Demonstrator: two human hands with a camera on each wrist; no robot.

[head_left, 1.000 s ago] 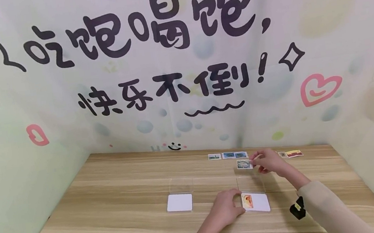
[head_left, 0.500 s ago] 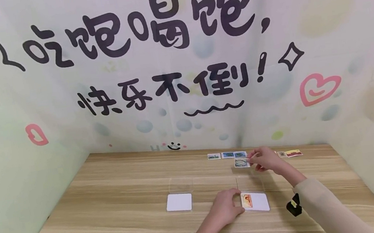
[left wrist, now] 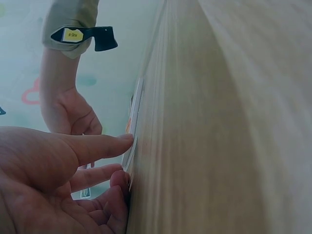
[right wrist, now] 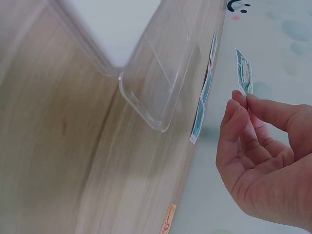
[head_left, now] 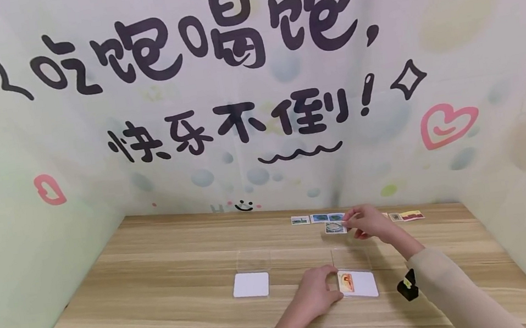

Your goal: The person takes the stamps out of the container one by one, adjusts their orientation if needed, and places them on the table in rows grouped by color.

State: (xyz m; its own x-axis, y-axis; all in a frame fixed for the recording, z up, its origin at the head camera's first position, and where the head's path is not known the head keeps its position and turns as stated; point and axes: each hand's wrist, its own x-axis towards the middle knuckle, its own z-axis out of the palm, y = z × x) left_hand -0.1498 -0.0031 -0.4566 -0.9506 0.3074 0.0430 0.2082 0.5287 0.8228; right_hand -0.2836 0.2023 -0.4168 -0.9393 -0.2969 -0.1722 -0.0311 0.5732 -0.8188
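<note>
Between its thumb and fingertips, my right hand [head_left: 369, 223] pinches the edge of a small stamp [right wrist: 245, 73] with a round greenish picture and a white border. The stamp is raised above the table near the back. My left hand [head_left: 314, 292] holds the left side of an open clear plastic case [head_left: 357, 283], thumb at the near corner and index finger at the far one. Inside it lies a white card [head_left: 366, 284] with an orange-yellow stamp [head_left: 346, 282] at its left. The case's transparent lid [head_left: 350, 258] is folded back flat, away from me.
A second open clear case with a white card [head_left: 251, 284] lies to the left. Along the back edge, a green stamp [head_left: 300, 220] and two blue stamps [head_left: 320, 218] form a row; red-yellow stamps [head_left: 412, 216] lie farther right. A printed cloth wall [head_left: 186, 190] rises behind.
My right hand has carried the pinched stamp left and slightly back, closer to the blue stamps. My left hand stays at the case.
</note>
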